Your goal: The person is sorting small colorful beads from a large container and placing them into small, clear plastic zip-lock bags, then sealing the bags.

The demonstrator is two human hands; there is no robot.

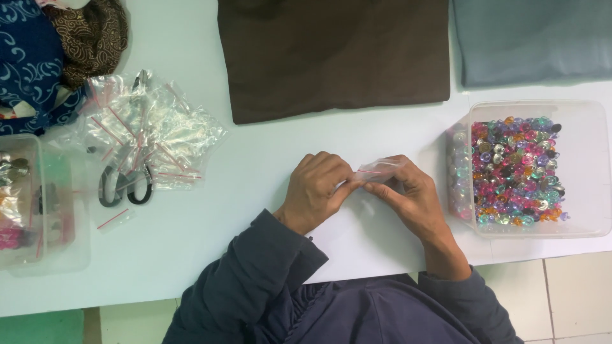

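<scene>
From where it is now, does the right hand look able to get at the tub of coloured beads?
Probably yes. The right hand lies just beside the open-topped bead tub, with only bare table between them. It is pinching a small clear bag together with the left hand, so its fingers are occupied.

You have two hands (pixel 319 188) (pixel 411 191) on the table (pixel 255 172), pinching one small clear zip bag (pixel 377 171) between them. One clear tub (pixel 593 127) of mixed coloured beads (pixel 516 172) sits at the right edge; the beads are too many to count. Two folded cloths lie along the far edge, one brown (pixel 335 54), one grey-blue (pixel 532 38). One heap of empty zip bags (pixel 153 127) lies toward the left, with one pair of scissors (pixel 124 188) on it. One more clear tub (pixel 38 204) stands at the left edge.
</scene>
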